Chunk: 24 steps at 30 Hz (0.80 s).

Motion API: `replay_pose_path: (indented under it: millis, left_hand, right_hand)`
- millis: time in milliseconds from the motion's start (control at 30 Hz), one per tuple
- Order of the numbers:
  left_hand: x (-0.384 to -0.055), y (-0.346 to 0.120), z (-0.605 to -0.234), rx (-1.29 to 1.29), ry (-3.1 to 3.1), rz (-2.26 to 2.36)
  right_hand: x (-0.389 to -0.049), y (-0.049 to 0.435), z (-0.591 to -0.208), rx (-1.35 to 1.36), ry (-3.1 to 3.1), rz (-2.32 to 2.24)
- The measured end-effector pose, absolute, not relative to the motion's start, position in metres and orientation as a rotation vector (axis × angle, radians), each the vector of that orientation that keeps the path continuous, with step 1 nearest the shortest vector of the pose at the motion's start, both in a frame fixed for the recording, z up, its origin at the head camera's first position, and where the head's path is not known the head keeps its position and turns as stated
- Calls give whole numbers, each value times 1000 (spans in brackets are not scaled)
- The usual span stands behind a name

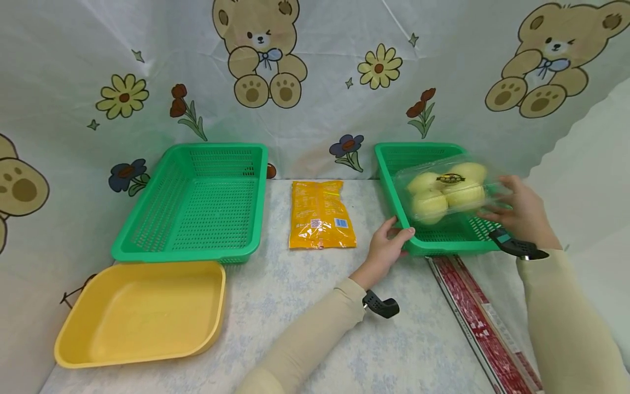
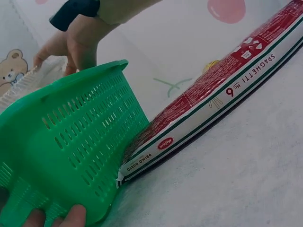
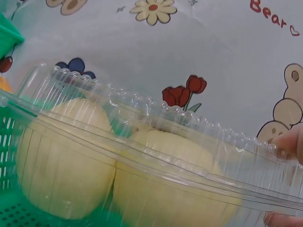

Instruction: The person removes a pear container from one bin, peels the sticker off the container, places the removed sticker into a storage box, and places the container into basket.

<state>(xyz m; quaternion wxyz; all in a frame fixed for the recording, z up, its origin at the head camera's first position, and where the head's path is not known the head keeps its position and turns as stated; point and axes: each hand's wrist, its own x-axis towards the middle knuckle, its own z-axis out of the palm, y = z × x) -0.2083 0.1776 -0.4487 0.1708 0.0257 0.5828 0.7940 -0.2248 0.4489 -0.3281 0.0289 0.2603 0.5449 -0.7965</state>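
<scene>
My right hand holds a clear plastic clamshell box by its right end. Several pale yellow, rounded pieces like buns sit inside; a dark label marks the lid. The box is tilted over the right green basket, partly within its rim. In the right wrist view, thumb and fingers are on either side of the box's edge. My left hand grips that basket's near left corner, thumb at the rim and fingers against the outer wall.
A red spaghetti pack lies in front of the right basket, its end against it. An orange packet lies mid-table. At left stand another green basket and a yellow tub. A bear-print sheet hangs behind.
</scene>
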Motion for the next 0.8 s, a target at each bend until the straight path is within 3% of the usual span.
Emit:
replay_pose_path:
  millis: [433, 800]
  left_hand:
    - [-207, 176, -446, 45, 1600, 2229]
    - [-205, 168, -427, -56, 1673, 2161]
  right_hand:
    - [-210, 450, -303, 704, 1453, -2613]
    - [-207, 414, -290, 547, 1349, -2686]
